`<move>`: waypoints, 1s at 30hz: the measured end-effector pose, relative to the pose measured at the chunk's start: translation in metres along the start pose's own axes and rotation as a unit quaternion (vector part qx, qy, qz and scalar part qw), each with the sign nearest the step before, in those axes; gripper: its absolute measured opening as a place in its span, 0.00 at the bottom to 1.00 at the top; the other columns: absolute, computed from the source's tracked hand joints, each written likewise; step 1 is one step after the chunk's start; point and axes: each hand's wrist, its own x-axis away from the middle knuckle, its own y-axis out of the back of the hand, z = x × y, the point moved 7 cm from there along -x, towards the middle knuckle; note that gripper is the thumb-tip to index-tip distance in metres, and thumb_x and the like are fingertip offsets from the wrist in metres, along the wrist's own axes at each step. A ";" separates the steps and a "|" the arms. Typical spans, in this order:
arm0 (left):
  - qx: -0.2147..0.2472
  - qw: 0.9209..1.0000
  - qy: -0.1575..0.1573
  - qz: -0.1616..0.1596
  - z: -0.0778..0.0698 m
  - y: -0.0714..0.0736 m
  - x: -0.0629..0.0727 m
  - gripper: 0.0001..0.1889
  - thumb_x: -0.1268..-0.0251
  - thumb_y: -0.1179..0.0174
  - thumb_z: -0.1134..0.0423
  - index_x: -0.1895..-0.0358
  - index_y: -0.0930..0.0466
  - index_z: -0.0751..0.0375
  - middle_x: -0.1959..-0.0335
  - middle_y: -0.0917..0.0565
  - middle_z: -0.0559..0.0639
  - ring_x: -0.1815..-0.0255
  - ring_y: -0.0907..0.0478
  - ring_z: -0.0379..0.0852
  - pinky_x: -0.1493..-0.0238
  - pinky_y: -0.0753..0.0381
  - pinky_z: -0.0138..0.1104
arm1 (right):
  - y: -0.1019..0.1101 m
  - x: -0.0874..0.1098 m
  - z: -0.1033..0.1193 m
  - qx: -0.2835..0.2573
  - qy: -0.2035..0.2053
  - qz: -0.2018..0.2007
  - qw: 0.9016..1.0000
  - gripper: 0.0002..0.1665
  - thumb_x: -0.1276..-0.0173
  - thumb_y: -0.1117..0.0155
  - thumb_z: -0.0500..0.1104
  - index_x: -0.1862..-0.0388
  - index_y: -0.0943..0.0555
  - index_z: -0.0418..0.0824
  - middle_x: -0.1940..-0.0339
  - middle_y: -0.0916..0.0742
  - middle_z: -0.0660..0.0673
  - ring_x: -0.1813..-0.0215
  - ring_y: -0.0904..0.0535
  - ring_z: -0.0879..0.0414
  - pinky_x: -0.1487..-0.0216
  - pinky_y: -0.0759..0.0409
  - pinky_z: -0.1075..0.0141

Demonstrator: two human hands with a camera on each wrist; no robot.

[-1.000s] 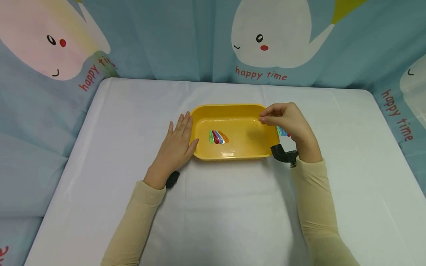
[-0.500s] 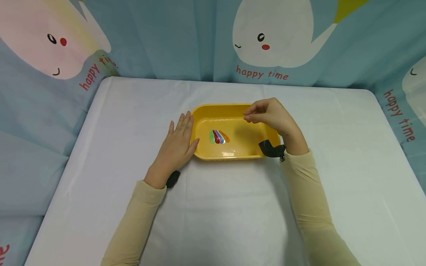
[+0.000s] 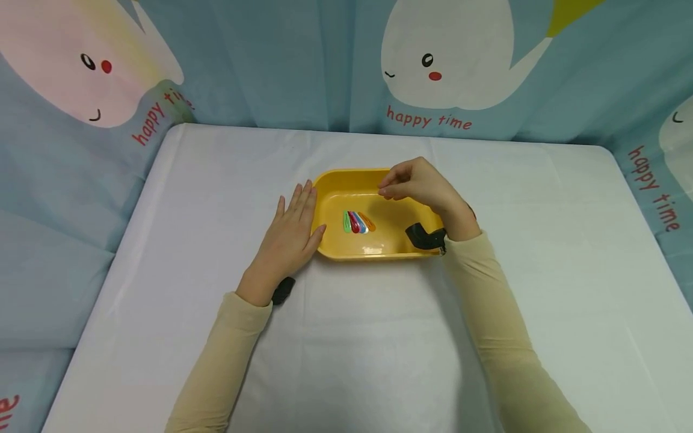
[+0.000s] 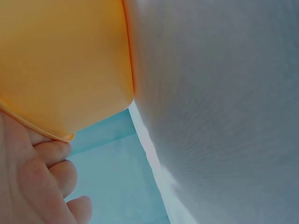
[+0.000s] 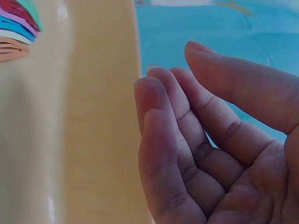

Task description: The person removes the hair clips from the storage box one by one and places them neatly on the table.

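Note:
A yellow tray (image 3: pixel 390 249) holds a small fan of snap hair clips (image 3: pixel 358 222) in green, red, blue, orange and other colours. My left hand (image 3: pixel 287 234) rests against the tray's left end, fingers straight and thumb by the near corner. The left wrist view has its fingertips (image 4: pixel 60 150) at the tray's rim. Over the tray's right half hovers my right hand (image 3: pixel 419 183), fingers loosely bent. In the right wrist view nothing sits between its thumb and fingers (image 5: pixel 159 140), and the clips (image 5: pixel 16 30) lie at the upper left.
The tray stands on a white-covered table (image 3: pixel 346 337). Behind it hangs a blue curtain (image 3: pixel 281 66) with whale prints. A black wrist camera (image 3: pixel 425 236) on the right arm hangs over the tray's near right corner.
My right hand has moved left from the tray's right end to over its right half. Its forearm now mostly covers the clips seen right of the tray earlier. My left hand stays put.

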 end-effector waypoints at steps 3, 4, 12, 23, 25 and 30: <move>-0.002 1.000 0.000 0.001 0.000 0.000 0.000 0.35 0.24 0.62 0.51 0.26 0.62 0.70 0.24 0.62 0.58 0.24 0.68 0.50 0.29 0.66 0.50 | -0.005 -0.006 -0.003 0.006 -0.005 0.015 1.000 0.07 0.38 0.36 0.34 0.64 0.16 0.29 0.70 0.13 0.41 0.61 0.20 0.40 0.60 0.20 0.65; -0.001 1.000 -0.001 0.000 0.000 0.000 0.000 0.35 0.24 0.62 0.51 0.26 0.62 0.70 0.24 0.61 0.58 0.24 0.68 0.50 0.29 0.66 0.50 | -0.006 -0.008 -0.004 0.009 -0.008 0.020 1.000 0.08 0.38 0.36 0.34 0.64 0.16 0.29 0.69 0.13 0.41 0.61 0.21 0.40 0.60 0.20 0.64; 0.001 1.000 -0.002 -0.001 -0.001 0.000 0.000 0.35 0.25 0.62 0.50 0.26 0.61 0.70 0.24 0.61 0.58 0.24 0.68 0.50 0.29 0.67 0.50 | -0.019 -0.021 -0.012 0.033 -0.036 0.051 0.998 0.08 0.37 0.35 0.35 0.64 0.17 0.29 0.70 0.15 0.43 0.64 0.21 0.46 0.58 0.20 0.63; 0.004 1.000 0.001 0.003 0.000 -0.001 -0.001 0.35 0.25 0.61 0.51 0.26 0.61 0.70 0.24 0.61 0.58 0.25 0.68 0.50 0.29 0.67 0.50 | -0.035 -0.030 -0.023 0.027 -0.050 0.100 0.993 0.06 0.39 0.36 0.33 0.67 0.16 0.28 0.73 0.15 0.45 0.69 0.22 0.56 0.62 0.21 0.66; 0.003 1.000 0.002 0.004 0.000 0.000 -0.001 0.35 0.25 0.61 0.51 0.26 0.61 0.70 0.24 0.61 0.58 0.25 0.68 0.50 0.29 0.67 0.50 | -0.036 -0.030 -0.023 0.028 -0.051 0.105 0.993 0.06 0.39 0.37 0.32 0.67 0.16 0.28 0.72 0.14 0.44 0.70 0.23 0.56 0.62 0.21 0.65; 0.001 1.000 0.003 0.003 0.000 -0.001 -0.001 0.35 0.25 0.61 0.51 0.26 0.61 0.70 0.24 0.61 0.58 0.24 0.68 0.50 0.29 0.67 0.50 | -0.039 -0.030 -0.026 0.035 -0.052 0.117 0.991 0.06 0.39 0.37 0.32 0.67 0.16 0.28 0.73 0.14 0.44 0.71 0.24 0.56 0.64 0.22 0.65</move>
